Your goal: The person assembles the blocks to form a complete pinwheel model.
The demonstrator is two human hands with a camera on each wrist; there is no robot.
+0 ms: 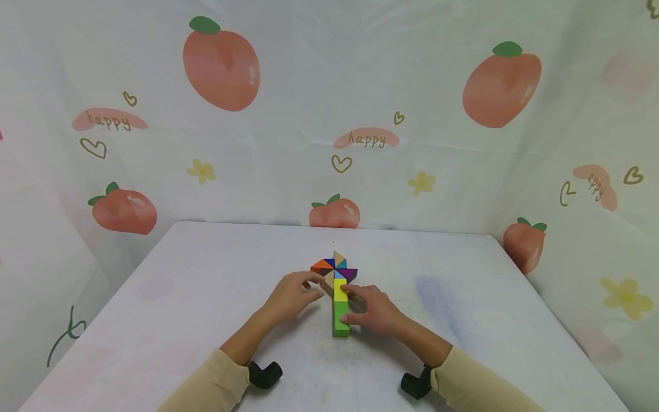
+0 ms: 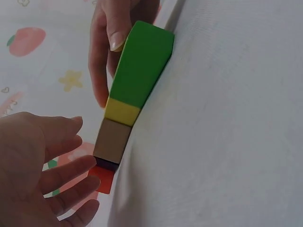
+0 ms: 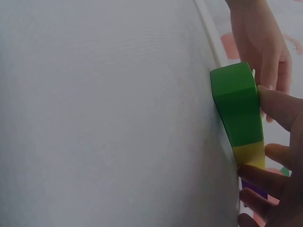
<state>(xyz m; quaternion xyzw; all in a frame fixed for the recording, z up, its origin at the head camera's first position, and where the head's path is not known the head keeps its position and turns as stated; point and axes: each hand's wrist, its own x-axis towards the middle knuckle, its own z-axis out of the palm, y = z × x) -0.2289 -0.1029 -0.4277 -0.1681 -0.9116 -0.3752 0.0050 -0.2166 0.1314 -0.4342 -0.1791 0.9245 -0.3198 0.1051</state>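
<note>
A pinwheel of coloured triangular blocks lies on the table, with an orange block (image 1: 322,264) at left and a purple block (image 1: 350,274) at right. Below it, a yellow block (image 1: 340,289) and a longer green block (image 1: 341,319) form a straight stem toward the person. My right hand (image 1: 378,309) lies along the stem's right side, its thumb at the green block and a fingertip on the yellow one. On the other side, my left hand (image 1: 292,296) is beside the pinwheel with fingers extended, fingertips close to the wooden-coloured triangular block (image 1: 328,279).
The white table (image 1: 206,286) has its far edge beyond the pinwheel. Behind it hangs a white cloth (image 1: 309,68) printed with peaches, hearts and flowers. Black wrist mounts (image 1: 265,375) show at both sleeve cuffs.
</note>
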